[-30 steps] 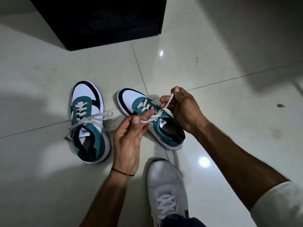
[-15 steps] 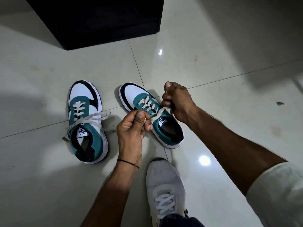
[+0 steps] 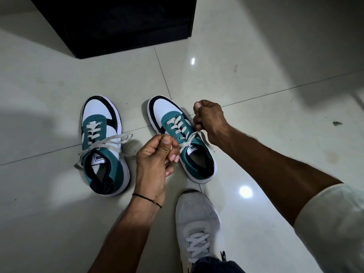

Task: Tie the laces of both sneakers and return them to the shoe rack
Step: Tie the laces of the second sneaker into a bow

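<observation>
Sneakers: two teal, white and black shoes are sitting side by side on the pale tiled floor (image 3: 256,75), toes pointing away from the person; both are still off the rack, so that part of the task is waiting.
Right sneaker (image 3: 182,141): it is lying between the two hands, angled slightly, which is putting its tongue within easy reach of both; its lace (image 3: 194,135) is being drawn out to either side across the top eyelets.
Left hand (image 3: 155,156): it is curling closed, thumb pressing against the fingers, pinching one end of that lace just beside the shoe's near flank; the grip looks tight because it is pulling toward the person.
Right hand (image 3: 209,119): it is clenching into a fist just beyond the shoe's far side; the other lace end is running into it, though the fingers are hiding exactly how it is held.
Step in hand: I judge the first crossing is being snugged down, hence the opposed pull; no bow is showing yet.
Left sneaker (image 3: 104,146): it is waiting untouched, its laces (image 3: 107,141) sprawling loose over both sides onto the tiles.
Dark cabinet (image 3: 122,22): it is standing near, beyond the toes; probably the shoe rack, but its shelves are too dark to tell.
Grey shoe (image 3: 197,229): it is being worn on the person's own foot, planted just behind the working shoe.
</observation>
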